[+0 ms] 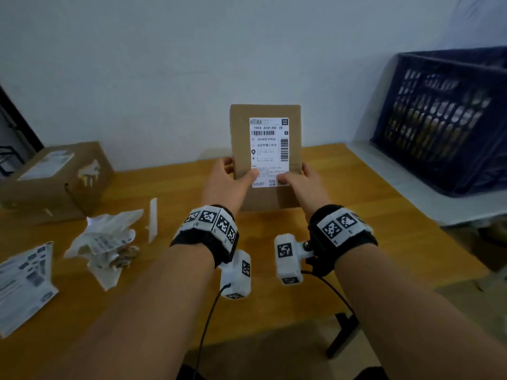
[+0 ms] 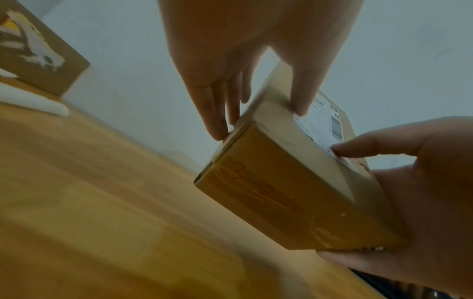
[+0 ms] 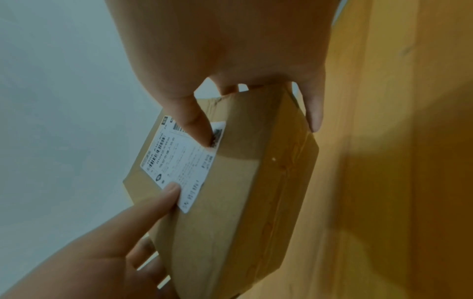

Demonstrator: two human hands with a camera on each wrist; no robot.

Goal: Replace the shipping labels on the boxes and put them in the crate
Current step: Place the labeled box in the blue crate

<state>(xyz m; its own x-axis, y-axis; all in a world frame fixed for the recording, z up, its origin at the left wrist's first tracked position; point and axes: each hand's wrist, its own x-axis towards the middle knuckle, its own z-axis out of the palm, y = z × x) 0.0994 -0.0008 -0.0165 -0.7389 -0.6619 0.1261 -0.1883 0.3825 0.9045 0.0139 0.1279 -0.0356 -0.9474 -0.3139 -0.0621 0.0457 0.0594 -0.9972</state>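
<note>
I hold a flat brown cardboard box (image 1: 264, 113) upright above the wooden table (image 1: 356, 215), its face toward me. A white shipping label (image 1: 269, 149) with barcodes is stuck on that face. My left hand (image 1: 233, 174) grips the box's lower left edge, thumb on the label's bottom corner and fingers behind. My right hand (image 1: 297, 176) grips the lower right edge the same way. The left wrist view shows my left hand (image 2: 243, 81) on the box (image 2: 294, 202). In the right wrist view, my right hand's thumb presses the label (image 3: 179, 161). The dark blue crate (image 1: 444, 119) stands at the right.
A larger cardboard box (image 1: 55, 176) with torn label remnants sits at the far left of the table. Crumpled peeled labels (image 1: 109, 242), a white backing strip (image 1: 153, 219) and a sheet of labels (image 1: 24, 283) lie on the left. The crate stands on a white surface (image 1: 411, 187).
</note>
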